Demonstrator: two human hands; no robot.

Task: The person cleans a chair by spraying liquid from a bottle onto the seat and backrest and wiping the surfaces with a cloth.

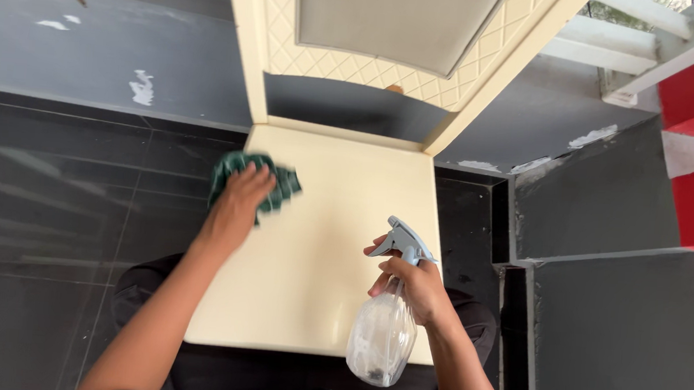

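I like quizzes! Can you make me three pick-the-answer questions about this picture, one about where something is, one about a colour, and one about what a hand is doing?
1. Where is the cloth?
A. On the chair seat
B. On the floor
C. Over the chair back

2. What colour is the cloth?
A. Red
B. Green
C. Yellow

3. What is the right hand doing?
A. Resting empty
B. Holding a spray bottle
C. Holding a brush

Answers: 1 A, the left hand presses it onto the cream seat's left edge. 2 B, it is dark green. 3 B, its fingers wrap the clear bottle's neck.
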